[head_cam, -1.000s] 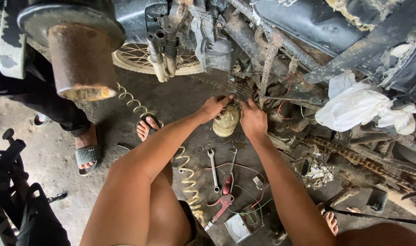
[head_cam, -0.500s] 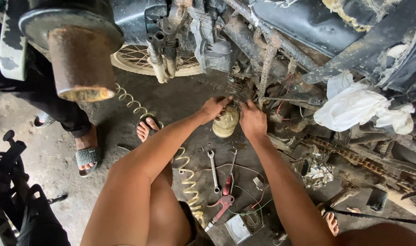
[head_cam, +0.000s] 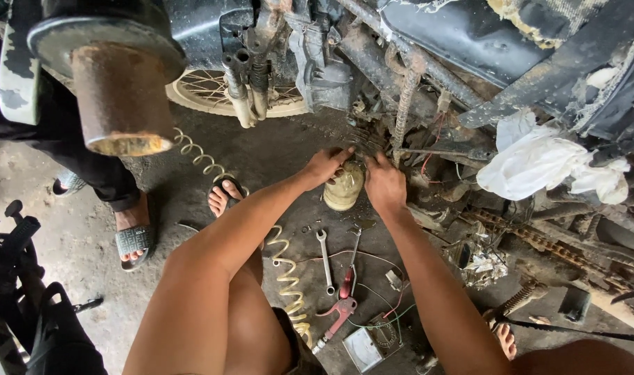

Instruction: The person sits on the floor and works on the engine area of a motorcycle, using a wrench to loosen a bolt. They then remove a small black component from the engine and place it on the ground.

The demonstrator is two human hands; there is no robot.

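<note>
Hands at the grimy motorcycle engine underside point(head_cam: 372, 139): left hand point(head_cam: 325, 165) and right hand point(head_cam: 385, 186), fingers curled on parts above the cream plastic jar point(head_cam: 343, 186), grip contents indiscernible; steel spanner point(head_cam: 324, 260) lies unused below, work unfinished.

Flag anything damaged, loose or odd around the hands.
The seat at top right is torn, foam showing. A white rag is stuffed into the frame. A rusty chain lies slack. Tools are strewn on the floor, among them a wrench and a screwdriver.
</note>
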